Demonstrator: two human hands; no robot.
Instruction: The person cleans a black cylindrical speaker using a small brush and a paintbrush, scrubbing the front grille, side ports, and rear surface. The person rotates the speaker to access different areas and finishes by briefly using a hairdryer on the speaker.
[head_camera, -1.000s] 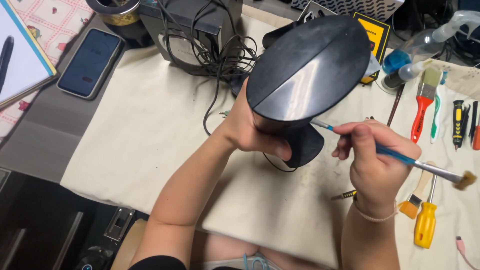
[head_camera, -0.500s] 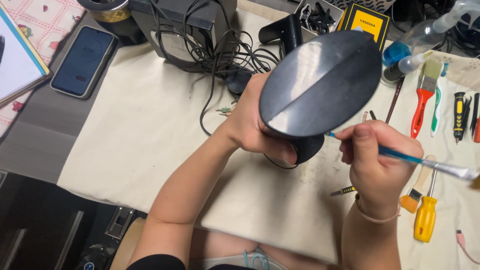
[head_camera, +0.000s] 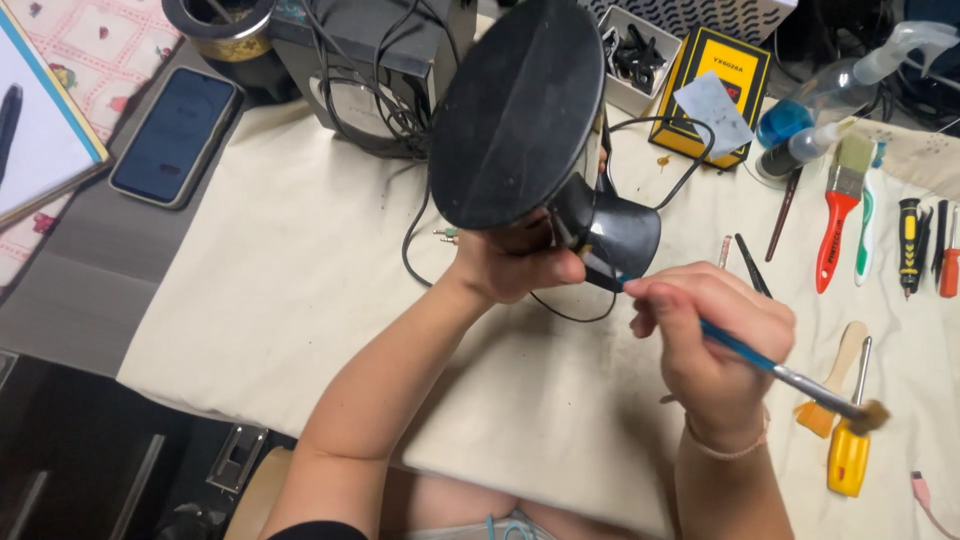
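phone (head_camera: 172, 136): far left of the left hand, flat on the grey table.
left hand (head_camera: 510, 265): closed around the neck of the black stand (head_camera: 520, 120), holding it tilted above the cloth (head_camera: 300, 300).
stand: directly above the left hand, its oval base facing the camera.
right hand (head_camera: 715, 345): fingers pinched shut on a blue brush (head_camera: 770, 367), handle end touching the stand's neck.
red brush (head_camera: 838, 215): up and right of the right hand, on the cloth.

You held a black, glossy speaker-like device (head_camera: 520, 110) up off the cloth, its broad oval face tilted toward you and its narrow neck pointing down-right. A blue-handled paintbrush (head_camera: 775, 372) lay slanted, handle tip touching the neck, bristles pointing lower right.
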